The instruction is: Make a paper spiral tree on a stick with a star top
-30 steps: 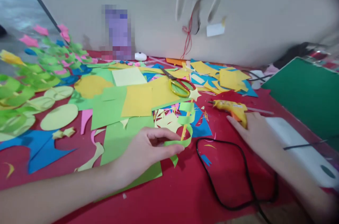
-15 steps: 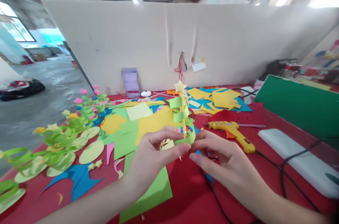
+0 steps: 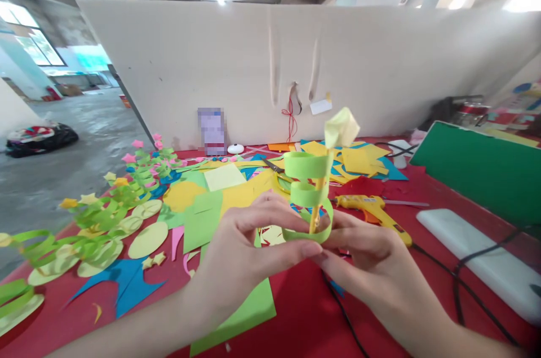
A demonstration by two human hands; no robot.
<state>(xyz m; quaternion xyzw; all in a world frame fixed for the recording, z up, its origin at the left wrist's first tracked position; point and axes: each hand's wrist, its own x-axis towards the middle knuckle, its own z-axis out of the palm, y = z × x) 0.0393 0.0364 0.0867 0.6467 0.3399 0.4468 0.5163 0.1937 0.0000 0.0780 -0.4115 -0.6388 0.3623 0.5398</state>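
A small paper tree (image 3: 310,194), a green spiral strip round a yellow stick with a pale yellow star on top, is held upright above the red table (image 3: 296,313). My left hand (image 3: 245,251) pinches its bottom loop from the left, thumb and fingers closed on the paper. My right hand (image 3: 372,268) meets it from the right, fingertips on the same bottom loop and under the stick.
Sheets and scraps of green, yellow and blue paper (image 3: 220,200) cover the table. Scissors (image 3: 276,172) and a yellow glue gun (image 3: 372,208) with black cord lie behind my hands. Finished green spiral trees (image 3: 105,211) stand at left; a green board (image 3: 477,172) and white pad (image 3: 477,256) at right.
The paper tree was lifted off the table and brought closer to the camera. My right hand left the glue gun and joined the left at the tree's base. The view tilted up.
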